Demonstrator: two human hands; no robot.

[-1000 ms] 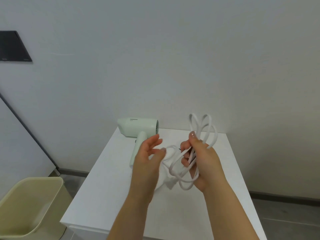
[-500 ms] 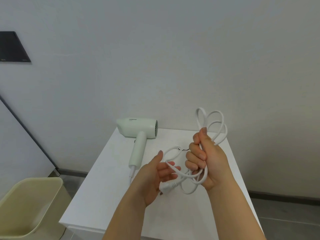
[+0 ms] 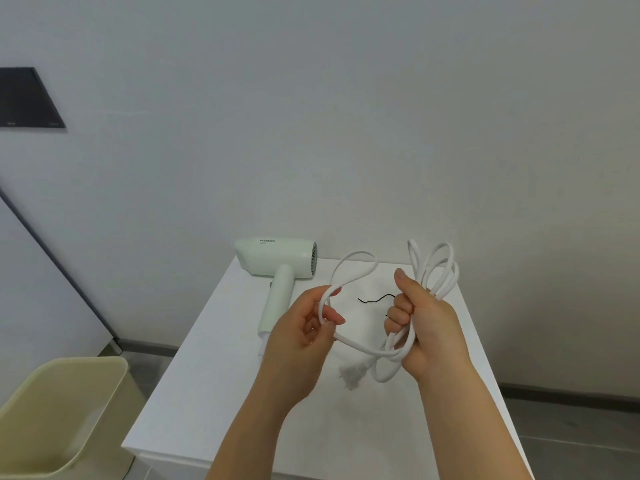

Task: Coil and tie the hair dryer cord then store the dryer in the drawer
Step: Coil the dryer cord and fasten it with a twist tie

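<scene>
Hair dryer cord (image 3: pixel 360 348) is held in the air above the white table (image 3: pixel 207 393). Most of it is gathered into loops, which are gripped by the right hand (image 3: pixel 429 327) with the fingers curled tight round the bundle. One last loop is pinched by the left hand (image 3: pixel 294 341) between thumb and fingers, just beside the bundle. The plug (image 3: pixel 353 372) hangs free below the two hands. The hair dryer (image 3: pixel 277 259) lies at the far left corner of the table, with its handle pointing to the near edge. A thin black tie (image 3: pixel 375 299) lies on the table toward the far edge.

The coiling step is judged to be almost finished, and the tying is not yet begun. For the next move, the last loop should be laid onto the bundle, so that the left hand is freed for the tie. No drawer can be seen.
</scene>
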